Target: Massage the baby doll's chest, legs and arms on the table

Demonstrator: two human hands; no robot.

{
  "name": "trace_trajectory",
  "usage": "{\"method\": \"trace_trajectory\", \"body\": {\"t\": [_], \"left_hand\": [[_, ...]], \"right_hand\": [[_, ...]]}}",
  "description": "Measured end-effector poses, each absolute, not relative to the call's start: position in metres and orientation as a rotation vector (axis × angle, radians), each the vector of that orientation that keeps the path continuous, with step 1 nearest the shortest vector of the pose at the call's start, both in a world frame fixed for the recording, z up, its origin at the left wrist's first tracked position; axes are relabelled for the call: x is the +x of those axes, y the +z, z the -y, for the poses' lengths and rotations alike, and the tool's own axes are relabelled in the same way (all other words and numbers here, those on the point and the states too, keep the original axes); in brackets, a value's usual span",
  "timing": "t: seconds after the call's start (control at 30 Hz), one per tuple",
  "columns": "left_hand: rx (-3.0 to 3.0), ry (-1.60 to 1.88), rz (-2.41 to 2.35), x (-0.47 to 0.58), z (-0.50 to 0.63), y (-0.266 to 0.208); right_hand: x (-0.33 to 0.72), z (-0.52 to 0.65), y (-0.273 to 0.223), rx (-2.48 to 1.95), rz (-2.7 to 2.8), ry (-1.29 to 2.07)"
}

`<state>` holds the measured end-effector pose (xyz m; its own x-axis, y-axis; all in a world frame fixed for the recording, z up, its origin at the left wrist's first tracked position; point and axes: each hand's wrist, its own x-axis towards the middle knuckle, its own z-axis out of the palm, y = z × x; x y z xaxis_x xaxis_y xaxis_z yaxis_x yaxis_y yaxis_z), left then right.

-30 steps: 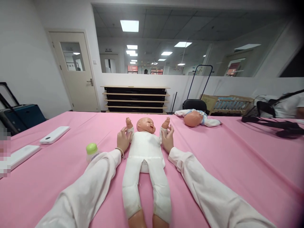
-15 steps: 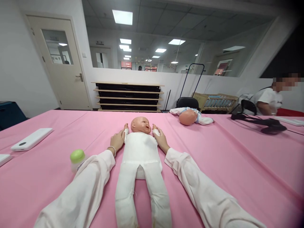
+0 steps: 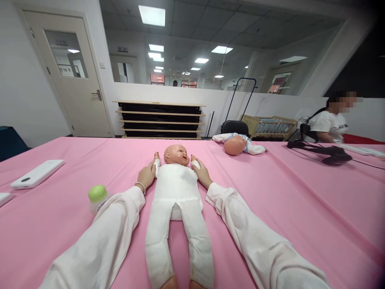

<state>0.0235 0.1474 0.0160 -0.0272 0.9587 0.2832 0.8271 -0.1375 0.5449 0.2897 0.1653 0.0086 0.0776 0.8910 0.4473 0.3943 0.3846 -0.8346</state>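
Two hands of mine frame the baby doll (image 3: 177, 188), which lies on its back along the pink tabletop (image 3: 285, 192), feet toward me. My left hand (image 3: 146, 175) has its fingers clamped on the doll's arm beside the head; my right hand (image 3: 202, 172) grips the other arm likewise. A second ago those arms stood raised; now I've pressed them down flat by the head. Left of my sleeve stands a green-capped baby bottle (image 3: 98, 196). Farther off lie a white device (image 3: 37, 173) and a second doll (image 3: 237, 143).
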Motion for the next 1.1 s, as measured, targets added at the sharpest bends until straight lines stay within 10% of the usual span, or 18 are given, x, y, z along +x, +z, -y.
{"method": "trace_trajectory", "body": {"t": [0.73,1.1], "left_hand": [[2.043,0.913,-1.918,0.022,-0.151,0.011],[1.87,1.581,-1.601,0.018,-0.134,0.01]], "right_hand": [[0.292,-0.169,0.005,-1.205,1.563,0.452],[0.278,-0.13,0.004,-1.084,1.454,0.124]]}}
